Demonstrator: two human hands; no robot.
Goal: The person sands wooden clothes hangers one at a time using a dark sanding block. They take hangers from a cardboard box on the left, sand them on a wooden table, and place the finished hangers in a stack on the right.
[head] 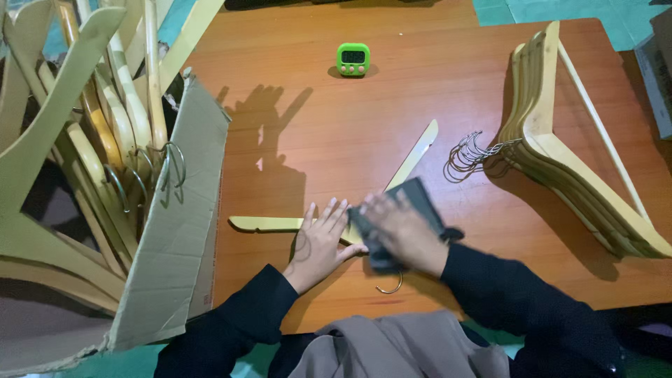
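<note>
A pale wooden hanger [413,157] lies flat on the orange-brown table [315,133], its metal hook [390,285] pointing toward me. My left hand [320,243] rests palm-down on the hanger's left arm, fingers spread. My right hand [400,231], blurred by motion, presses a dark grey cloth [420,199] onto the hanger's middle. Both sleeves are black.
A stack of several wooden hangers [560,154] with their hooks [472,154] lies at the right of the table. A cardboard box [175,231] crammed with more hangers [105,119] stands at the left. A small green timer [353,59] sits at the table's far side.
</note>
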